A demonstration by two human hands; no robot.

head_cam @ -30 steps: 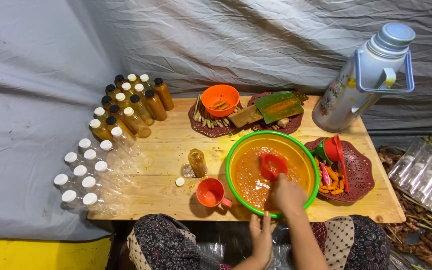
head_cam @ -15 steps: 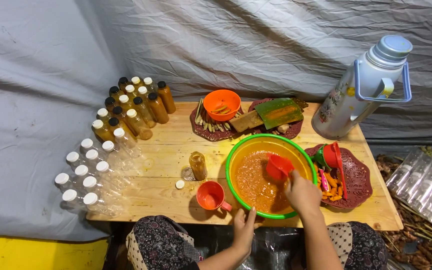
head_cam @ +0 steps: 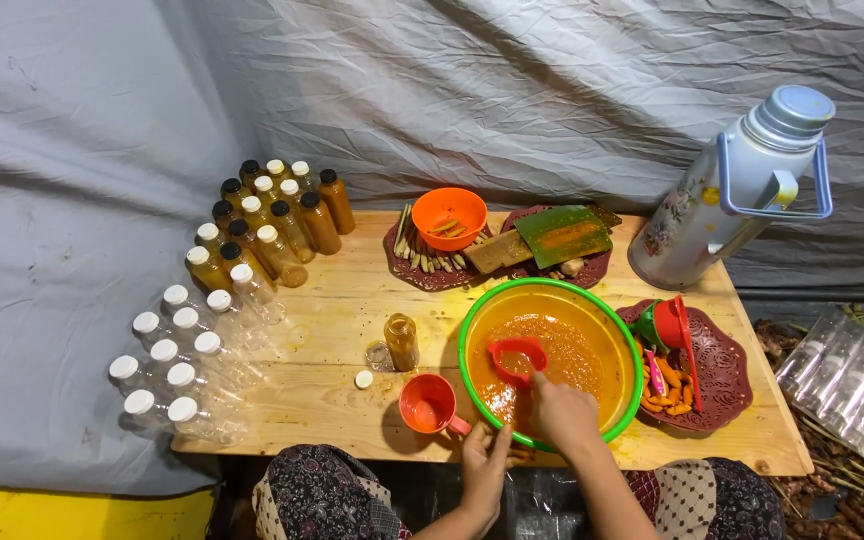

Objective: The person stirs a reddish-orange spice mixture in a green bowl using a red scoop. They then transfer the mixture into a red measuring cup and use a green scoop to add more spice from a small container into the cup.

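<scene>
Ladle (head_cam: 515, 356) has sunk lower into the orange mix since a second ago, your right hand (head_cam: 564, 415) clenched on its handle, left hand (head_cam: 483, 462) open-fingered against the green basin (head_cam: 472, 330) rim.

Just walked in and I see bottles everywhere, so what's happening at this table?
A person's right hand holds a red scoop dipped in orange liquid inside a green-rimmed basin, while the left hand rests at its near edge. An orange cup and one uncapped filled bottle stand beside it. Capped filled bottles and empty bottles sit on the left of the wooden table.
</scene>
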